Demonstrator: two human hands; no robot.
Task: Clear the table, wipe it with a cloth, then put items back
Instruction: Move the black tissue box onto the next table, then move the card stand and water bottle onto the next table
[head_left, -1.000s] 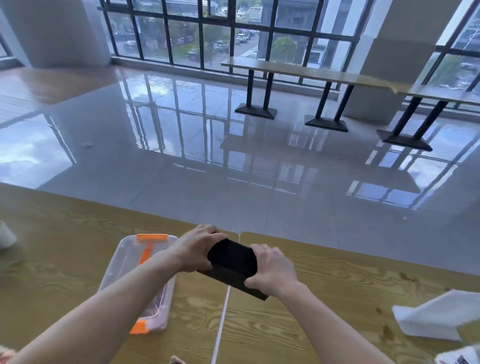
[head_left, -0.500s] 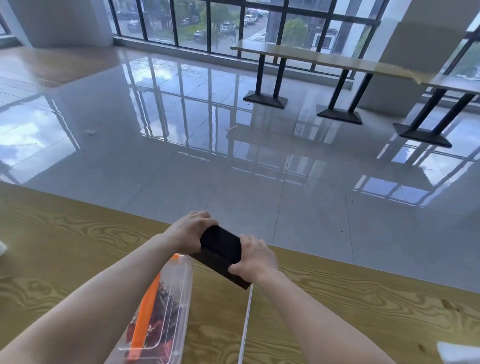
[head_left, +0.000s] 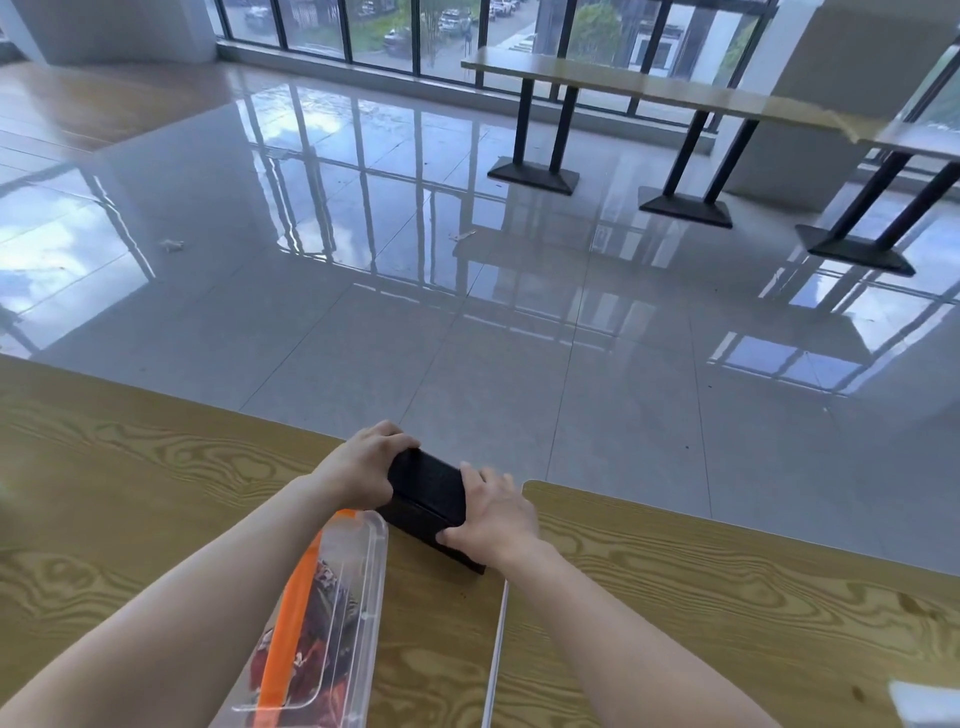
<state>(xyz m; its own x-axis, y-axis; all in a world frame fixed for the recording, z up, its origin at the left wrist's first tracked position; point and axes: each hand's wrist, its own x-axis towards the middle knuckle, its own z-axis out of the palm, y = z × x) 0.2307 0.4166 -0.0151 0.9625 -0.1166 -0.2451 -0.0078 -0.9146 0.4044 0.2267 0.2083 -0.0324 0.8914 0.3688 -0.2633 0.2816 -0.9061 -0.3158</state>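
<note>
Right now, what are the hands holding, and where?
Both hands hold the black box: left hand on its far-left end, right hand on its near-right end.

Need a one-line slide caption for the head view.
Both hands grip a black box on the wooden table.

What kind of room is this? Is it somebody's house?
Probably not a house; more likely a canteen or office common area. Long wooden tables on black metal legs, a wide shiny tiled floor and a wall of tall windows overlooking parked cars suggest that.
</note>
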